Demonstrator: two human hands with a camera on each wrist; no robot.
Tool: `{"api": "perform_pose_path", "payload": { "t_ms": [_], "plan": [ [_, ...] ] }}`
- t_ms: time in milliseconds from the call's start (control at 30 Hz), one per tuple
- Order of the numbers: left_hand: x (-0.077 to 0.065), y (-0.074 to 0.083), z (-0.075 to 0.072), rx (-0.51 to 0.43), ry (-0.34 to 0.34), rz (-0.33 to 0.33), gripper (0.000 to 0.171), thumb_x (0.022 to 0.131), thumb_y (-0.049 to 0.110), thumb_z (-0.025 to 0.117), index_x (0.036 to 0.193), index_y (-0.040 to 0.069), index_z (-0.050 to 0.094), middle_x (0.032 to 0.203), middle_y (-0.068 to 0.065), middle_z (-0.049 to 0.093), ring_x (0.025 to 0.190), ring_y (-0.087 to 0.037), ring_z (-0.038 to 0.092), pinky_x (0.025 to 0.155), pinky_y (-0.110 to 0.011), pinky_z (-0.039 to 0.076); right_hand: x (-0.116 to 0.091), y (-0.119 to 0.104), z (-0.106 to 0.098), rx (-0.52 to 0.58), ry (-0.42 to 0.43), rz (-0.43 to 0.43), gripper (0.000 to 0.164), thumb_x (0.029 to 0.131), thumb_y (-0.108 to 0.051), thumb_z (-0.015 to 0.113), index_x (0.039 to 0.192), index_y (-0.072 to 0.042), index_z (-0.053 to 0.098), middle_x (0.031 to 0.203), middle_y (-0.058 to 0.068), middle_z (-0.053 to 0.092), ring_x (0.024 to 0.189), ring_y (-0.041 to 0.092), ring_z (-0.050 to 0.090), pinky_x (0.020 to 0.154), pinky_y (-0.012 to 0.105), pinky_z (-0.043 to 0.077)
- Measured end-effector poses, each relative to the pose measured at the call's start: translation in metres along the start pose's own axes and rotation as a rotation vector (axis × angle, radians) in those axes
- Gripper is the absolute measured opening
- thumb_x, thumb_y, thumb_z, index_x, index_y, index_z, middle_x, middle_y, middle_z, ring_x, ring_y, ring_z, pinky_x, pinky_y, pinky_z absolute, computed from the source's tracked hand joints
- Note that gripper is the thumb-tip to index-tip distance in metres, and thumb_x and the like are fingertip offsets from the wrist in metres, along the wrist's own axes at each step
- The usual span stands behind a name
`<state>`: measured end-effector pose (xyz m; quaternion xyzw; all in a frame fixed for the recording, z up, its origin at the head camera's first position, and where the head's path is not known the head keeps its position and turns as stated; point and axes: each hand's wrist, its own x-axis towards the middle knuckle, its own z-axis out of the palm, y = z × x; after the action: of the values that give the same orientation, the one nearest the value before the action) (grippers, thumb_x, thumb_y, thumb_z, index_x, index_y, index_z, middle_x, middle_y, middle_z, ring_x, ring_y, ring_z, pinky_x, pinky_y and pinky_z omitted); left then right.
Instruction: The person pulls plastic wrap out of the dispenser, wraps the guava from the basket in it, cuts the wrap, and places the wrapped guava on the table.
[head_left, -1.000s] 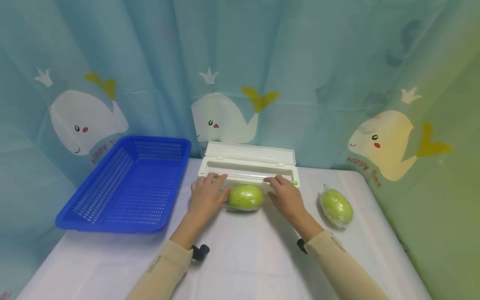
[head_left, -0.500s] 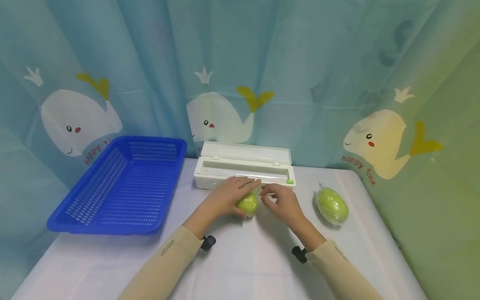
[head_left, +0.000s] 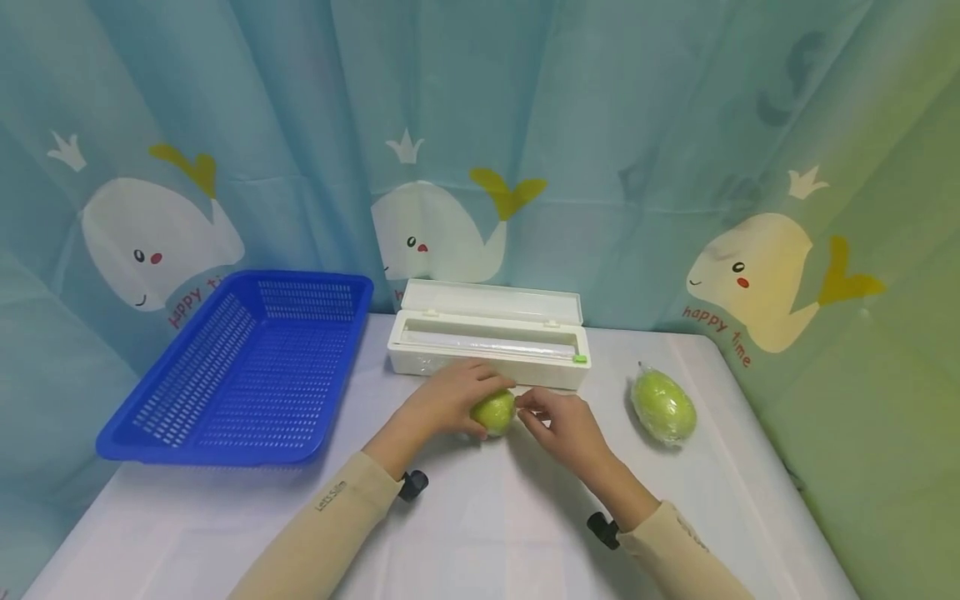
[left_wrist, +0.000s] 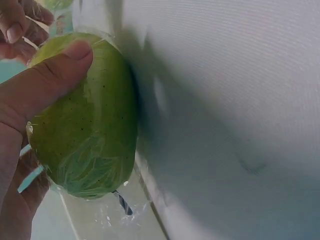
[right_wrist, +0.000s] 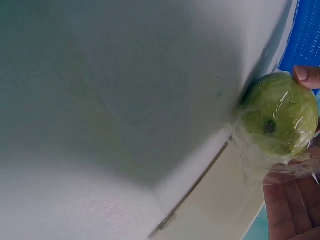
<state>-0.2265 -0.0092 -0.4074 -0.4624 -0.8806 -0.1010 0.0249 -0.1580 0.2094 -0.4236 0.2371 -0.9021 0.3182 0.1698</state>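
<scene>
My left hand [head_left: 450,402] grips a green pear [head_left: 493,413] wrapped in clear film, its thumb across the near side. The left wrist view shows the speckled skin and a dark stem [left_wrist: 123,204] poking out through the wrap. At the pear's right end, my right hand [head_left: 567,427] pinches loose plastic wrap [right_wrist: 252,160] between bent fingers and thumb. Creased film covers the blossom end in the right wrist view. Just behind both hands stands a white cling film dispenser [head_left: 487,367], lid raised, with a roll [head_left: 491,344] inside.
A second wrapped green pear [head_left: 664,407] lies on the white tabletop [head_left: 480,533] to the right. The blue plastic basket [head_left: 281,383] stands at the left. A whale-print curtain [head_left: 600,125] hangs close behind the dispenser.
Both hands have come off the dispenser's front edge. The left hand has moved right onto the pear, which now lies end-on; the right hand has drawn back to the pear's loose film.
</scene>
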Motion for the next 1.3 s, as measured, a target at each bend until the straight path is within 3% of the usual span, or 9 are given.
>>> {"api": "perform_pose_path", "payload": {
  "t_ms": [233,433,633,733,833,933,1033,1100,1300],
  "plan": [
    [-0.003,-0.003,0.005,0.013,0.05,-0.049,0.077,0.064,0.049,0.09,0.131,0.027,0.06,0.13,0.003,0.063,0.126,-0.023,0.053,0.116,-0.046,0.033,-0.007,-0.004,0.007,-0.017,0.021,-0.018,0.016,0.081,0.001,0.079,0.094,-0.008,0.076,0.099,0.003,0.077,0.081,0.016,0.074,0.069,0.021,0.059],
    [-0.008,-0.004,0.01,-0.037,0.114,-0.113,0.077,0.065,0.053,0.088,0.13,0.023,0.061,0.128,0.002,0.066,0.119,-0.024,0.058,0.102,-0.041,0.046,-0.007,-0.009,0.014,-0.057,0.035,0.0,0.017,0.082,-0.001,0.079,0.098,-0.008,0.078,0.106,0.006,0.076,0.074,0.013,0.073,0.066,0.022,0.058],
    [-0.018,-0.003,0.015,-0.134,0.187,-0.208,0.076,0.068,0.053,0.086,0.133,0.021,0.06,0.125,-0.002,0.068,0.115,-0.024,0.062,0.093,-0.042,0.052,-0.004,-0.016,0.022,-0.078,0.054,-0.001,0.023,0.082,-0.002,0.078,0.105,-0.009,0.078,0.118,0.008,0.072,0.093,0.022,0.074,0.077,0.035,0.06],
    [-0.023,-0.003,0.018,-0.166,0.216,-0.264,0.077,0.071,0.055,0.082,0.135,0.019,0.059,0.126,-0.004,0.068,0.114,-0.026,0.063,0.093,-0.044,0.053,-0.005,-0.022,0.026,-0.124,-0.016,0.026,0.04,0.083,-0.006,0.079,0.122,-0.006,0.071,0.133,0.01,0.063,0.11,0.028,0.068,0.087,0.04,0.058],
    [-0.025,-0.004,0.02,-0.172,0.243,-0.285,0.077,0.074,0.056,0.078,0.138,0.018,0.056,0.127,-0.004,0.068,0.113,-0.027,0.064,0.091,-0.044,0.053,-0.009,-0.029,0.031,-0.167,-0.159,0.045,0.068,0.086,-0.013,0.077,0.146,0.0,0.047,0.155,0.017,0.041,0.13,0.032,0.054,0.099,0.043,0.052],
    [-0.026,-0.006,0.022,-0.171,0.28,-0.275,0.073,0.078,0.05,0.077,0.139,0.016,0.055,0.126,-0.006,0.069,0.109,-0.028,0.065,0.089,-0.044,0.054,-0.014,-0.034,0.034,-0.091,-0.311,0.049,0.089,0.089,-0.013,0.073,0.156,0.004,0.016,0.164,0.024,0.007,0.148,0.035,0.026,0.113,0.045,0.038],
    [-0.026,-0.006,0.023,-0.171,0.298,-0.267,0.069,0.081,0.044,0.078,0.14,0.015,0.054,0.126,-0.007,0.068,0.108,-0.029,0.065,0.089,-0.046,0.054,-0.017,-0.037,0.034,0.071,-0.412,0.071,0.1,0.091,-0.011,0.069,0.157,0.002,-0.005,0.162,0.025,-0.018,0.153,0.034,-0.003,0.12,0.049,0.02],
    [-0.025,-0.007,0.024,-0.172,0.299,-0.266,0.069,0.082,0.041,0.078,0.14,0.014,0.053,0.126,-0.009,0.068,0.108,-0.031,0.065,0.089,-0.047,0.054,-0.018,-0.04,0.032,0.186,-0.447,0.099,0.103,0.091,-0.009,0.068,0.157,-0.002,-0.011,0.161,0.022,-0.026,0.152,0.032,-0.013,0.121,0.052,0.013],
    [-0.024,-0.009,0.026,-0.186,0.292,-0.31,0.074,0.082,0.046,0.075,0.144,0.014,0.05,0.127,-0.012,0.067,0.108,-0.034,0.066,0.085,-0.05,0.056,-0.018,-0.048,0.03,0.476,-0.521,0.246,0.106,0.092,-0.013,0.064,0.156,-0.015,-0.02,0.158,0.004,-0.037,0.148,0.024,-0.026,0.12,0.058,0.0]
  ]
}}
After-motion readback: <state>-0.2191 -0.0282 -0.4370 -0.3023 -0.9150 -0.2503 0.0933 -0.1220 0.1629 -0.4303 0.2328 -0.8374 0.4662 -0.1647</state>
